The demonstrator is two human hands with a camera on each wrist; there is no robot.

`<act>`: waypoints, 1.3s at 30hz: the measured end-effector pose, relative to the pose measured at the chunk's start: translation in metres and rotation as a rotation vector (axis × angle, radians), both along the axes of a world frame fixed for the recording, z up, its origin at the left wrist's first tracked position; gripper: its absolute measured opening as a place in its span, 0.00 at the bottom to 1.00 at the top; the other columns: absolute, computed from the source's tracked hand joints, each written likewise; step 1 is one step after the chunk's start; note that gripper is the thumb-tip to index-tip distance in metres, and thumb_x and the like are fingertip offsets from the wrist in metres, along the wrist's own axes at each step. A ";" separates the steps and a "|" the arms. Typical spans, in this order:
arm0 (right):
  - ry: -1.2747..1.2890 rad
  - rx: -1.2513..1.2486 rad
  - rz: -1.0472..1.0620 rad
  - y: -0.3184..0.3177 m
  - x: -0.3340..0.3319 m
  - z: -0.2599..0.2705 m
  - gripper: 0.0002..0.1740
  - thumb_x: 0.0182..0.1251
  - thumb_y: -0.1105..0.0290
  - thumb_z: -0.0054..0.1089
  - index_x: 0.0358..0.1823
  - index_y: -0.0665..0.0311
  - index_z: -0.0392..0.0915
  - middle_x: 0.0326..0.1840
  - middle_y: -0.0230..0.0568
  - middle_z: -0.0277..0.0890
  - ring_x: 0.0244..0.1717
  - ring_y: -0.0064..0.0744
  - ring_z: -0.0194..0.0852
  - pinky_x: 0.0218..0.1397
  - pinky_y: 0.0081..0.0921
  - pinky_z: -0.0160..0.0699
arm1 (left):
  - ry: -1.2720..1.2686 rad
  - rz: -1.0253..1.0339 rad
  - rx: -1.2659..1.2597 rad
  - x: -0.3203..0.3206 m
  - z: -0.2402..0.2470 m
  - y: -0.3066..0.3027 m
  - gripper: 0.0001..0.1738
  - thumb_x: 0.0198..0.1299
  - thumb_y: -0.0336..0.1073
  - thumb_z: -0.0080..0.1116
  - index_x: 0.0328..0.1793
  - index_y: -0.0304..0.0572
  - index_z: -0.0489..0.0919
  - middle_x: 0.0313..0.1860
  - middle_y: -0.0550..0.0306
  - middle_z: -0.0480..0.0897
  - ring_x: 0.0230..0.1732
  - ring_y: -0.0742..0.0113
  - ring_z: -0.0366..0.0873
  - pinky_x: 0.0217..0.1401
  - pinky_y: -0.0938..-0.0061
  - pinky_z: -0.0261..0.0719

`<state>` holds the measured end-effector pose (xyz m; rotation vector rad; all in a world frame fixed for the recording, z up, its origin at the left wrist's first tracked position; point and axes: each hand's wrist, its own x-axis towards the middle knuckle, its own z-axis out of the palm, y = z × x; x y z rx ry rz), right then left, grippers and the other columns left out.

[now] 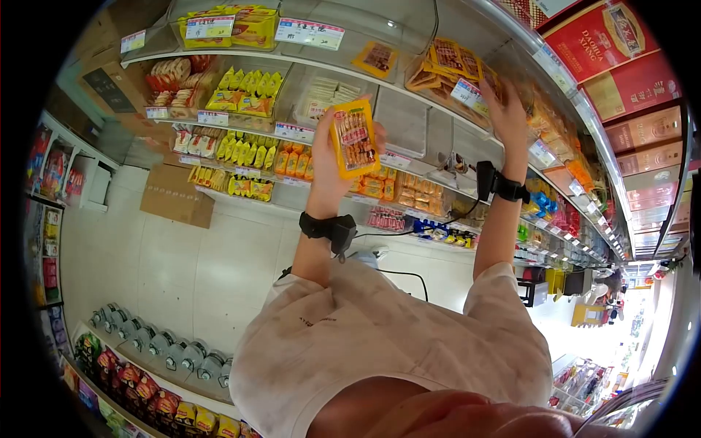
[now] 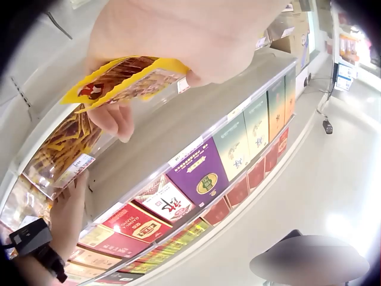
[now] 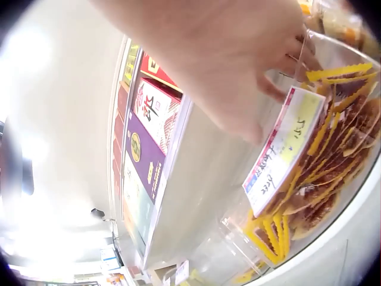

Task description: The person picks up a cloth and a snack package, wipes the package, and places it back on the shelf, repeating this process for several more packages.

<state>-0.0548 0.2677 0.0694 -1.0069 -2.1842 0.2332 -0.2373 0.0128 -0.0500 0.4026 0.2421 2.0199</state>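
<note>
In the head view, my left hand grips a yellow-edged snack packet with a clear window showing brown pieces. The left wrist view shows the packet edge-on, fingers of my left hand below it and the thumb at its near end. My right hand is up at a clear plastic bin of similar yellow packets. Its slightly bent, spread fingers lie at the bin's front corner, beside a price tag. The thumb hangs apart from the tag in the right wrist view.
Tiered shelves of clear bins hold yellow snack bags and other sweets. One similar packet lies in the neighbouring bin. Boxed goods line the top shelf. A cardboard box stands on the floor; large water bottles stand behind.
</note>
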 end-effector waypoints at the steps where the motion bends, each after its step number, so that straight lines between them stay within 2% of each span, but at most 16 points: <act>1: -0.062 -0.057 -0.007 0.007 0.000 0.002 0.36 0.67 0.45 0.66 0.63 0.68 0.79 0.56 0.58 0.84 0.61 0.49 0.83 0.63 0.34 0.77 | 0.004 0.002 0.004 0.000 0.000 0.001 0.39 0.76 0.62 0.35 0.77 0.36 0.68 0.39 0.45 0.85 0.35 0.58 0.84 0.42 0.67 0.83; 4: -0.025 -0.111 0.050 0.011 -0.002 0.006 0.34 0.69 0.48 0.66 0.62 0.71 0.79 0.53 0.49 0.85 0.56 0.35 0.82 0.61 0.28 0.76 | 0.011 0.016 -0.017 -0.001 0.002 -0.001 0.39 0.76 0.62 0.34 0.77 0.37 0.68 0.39 0.44 0.86 0.35 0.58 0.84 0.42 0.67 0.83; 7: 0.048 -0.134 0.127 0.015 0.000 0.001 0.33 0.68 0.49 0.67 0.60 0.73 0.80 0.54 0.51 0.85 0.55 0.34 0.82 0.60 0.27 0.76 | 0.004 0.006 0.012 -0.004 0.003 -0.006 0.39 0.76 0.62 0.34 0.77 0.38 0.68 0.39 0.44 0.86 0.35 0.58 0.84 0.41 0.67 0.83; 10: 0.105 -0.057 0.063 0.014 -0.001 -0.003 0.29 0.68 0.53 0.69 0.59 0.72 0.82 0.51 0.50 0.86 0.51 0.31 0.84 0.57 0.25 0.78 | 0.036 0.082 -0.023 -0.005 0.005 -0.010 0.38 0.76 0.61 0.35 0.77 0.38 0.69 0.39 0.44 0.86 0.34 0.59 0.84 0.39 0.67 0.84; 13: 0.247 -0.117 0.036 0.005 -0.003 -0.006 0.27 0.64 0.55 0.72 0.56 0.69 0.84 0.55 0.52 0.86 0.59 0.40 0.84 0.63 0.31 0.78 | -0.017 0.097 -0.059 -0.006 0.007 -0.016 0.36 0.77 0.58 0.39 0.77 0.36 0.68 0.41 0.43 0.84 0.38 0.57 0.82 0.43 0.65 0.82; 17: 0.361 0.129 -0.020 -0.008 -0.004 -0.012 0.25 0.65 0.61 0.73 0.57 0.70 0.84 0.56 0.50 0.86 0.61 0.39 0.82 0.67 0.31 0.74 | -0.008 0.138 -0.056 -0.009 0.004 -0.014 0.35 0.77 0.58 0.37 0.75 0.38 0.70 0.38 0.44 0.86 0.35 0.59 0.85 0.42 0.67 0.84; 20: 0.458 0.215 0.119 -0.045 -0.007 -0.004 0.22 0.65 0.65 0.73 0.57 0.70 0.83 0.59 0.49 0.84 0.63 0.40 0.80 0.70 0.35 0.71 | 0.044 0.154 -0.056 -0.009 0.000 -0.011 0.34 0.78 0.56 0.36 0.75 0.39 0.70 0.39 0.44 0.86 0.35 0.59 0.85 0.42 0.67 0.84; 22: 0.572 0.025 0.384 -0.087 -0.016 -0.008 0.23 0.63 0.69 0.74 0.58 0.70 0.82 0.63 0.48 0.82 0.65 0.41 0.78 0.71 0.39 0.70 | -0.026 0.154 -0.085 -0.006 -0.011 -0.006 0.34 0.79 0.60 0.37 0.76 0.43 0.70 0.42 0.44 0.85 0.40 0.58 0.86 0.48 0.64 0.86; 24: 0.490 -0.125 0.484 -0.137 -0.028 -0.024 0.26 0.59 0.71 0.76 0.59 0.67 0.82 0.64 0.49 0.81 0.68 0.44 0.76 0.73 0.41 0.68 | -0.034 0.245 -0.159 0.000 -0.012 0.002 0.35 0.78 0.63 0.37 0.76 0.45 0.69 0.43 0.44 0.85 0.43 0.57 0.86 0.52 0.62 0.86; 25: 0.325 -0.056 0.516 -0.156 -0.031 -0.034 0.27 0.58 0.71 0.76 0.61 0.65 0.81 0.66 0.50 0.79 0.71 0.47 0.74 0.74 0.42 0.68 | -0.037 0.254 -0.128 0.002 -0.011 0.005 0.37 0.77 0.66 0.38 0.76 0.46 0.69 0.45 0.44 0.85 0.49 0.55 0.86 0.58 0.59 0.86; 26: 0.163 0.015 0.543 -0.171 -0.035 -0.045 0.29 0.57 0.72 0.76 0.63 0.62 0.81 0.68 0.51 0.78 0.73 0.50 0.72 0.75 0.44 0.67 | -0.072 0.253 -0.115 0.004 -0.010 0.005 0.36 0.77 0.65 0.39 0.76 0.46 0.69 0.45 0.45 0.85 0.50 0.55 0.85 0.59 0.60 0.85; 28: 0.088 -0.127 0.656 -0.190 -0.048 -0.073 0.28 0.58 0.71 0.76 0.63 0.60 0.81 0.73 0.51 0.72 0.77 0.53 0.65 0.78 0.48 0.63 | -0.132 0.237 -0.084 0.006 -0.004 0.004 0.34 0.78 0.63 0.39 0.75 0.46 0.69 0.46 0.47 0.85 0.52 0.56 0.85 0.60 0.61 0.85; 31: 0.043 -0.063 0.705 -0.196 -0.054 -0.092 0.30 0.59 0.69 0.76 0.64 0.60 0.80 0.76 0.49 0.68 0.79 0.52 0.61 0.80 0.50 0.59 | -0.043 0.256 -0.139 0.014 0.012 -0.002 0.29 0.79 0.55 0.42 0.74 0.42 0.71 0.45 0.56 0.83 0.51 0.68 0.82 0.55 0.71 0.82; 34: -0.020 0.031 0.724 -0.197 -0.049 -0.084 0.30 0.61 0.68 0.74 0.66 0.60 0.79 0.76 0.47 0.69 0.79 0.52 0.61 0.82 0.51 0.55 | 0.157 0.336 -0.372 0.006 -0.018 -0.002 0.24 0.75 0.45 0.54 0.73 0.47 0.71 0.46 0.55 0.85 0.44 0.69 0.83 0.44 0.71 0.85; 37: 0.107 -0.109 0.749 -0.187 -0.045 -0.066 0.26 0.63 0.70 0.71 0.64 0.63 0.78 0.71 0.48 0.73 0.75 0.52 0.67 0.79 0.47 0.61 | 0.014 0.277 -0.379 0.004 -0.019 -0.001 0.24 0.73 0.38 0.58 0.73 0.47 0.71 0.42 0.56 0.84 0.35 0.71 0.80 0.37 0.73 0.82; 39: 0.213 0.050 0.613 -0.168 -0.042 -0.039 0.22 0.65 0.71 0.69 0.60 0.65 0.79 0.66 0.49 0.76 0.69 0.52 0.72 0.74 0.44 0.67 | 0.004 0.303 -0.323 0.010 0.004 -0.006 0.24 0.73 0.37 0.57 0.73 0.48 0.71 0.39 0.56 0.83 0.33 0.71 0.79 0.36 0.73 0.82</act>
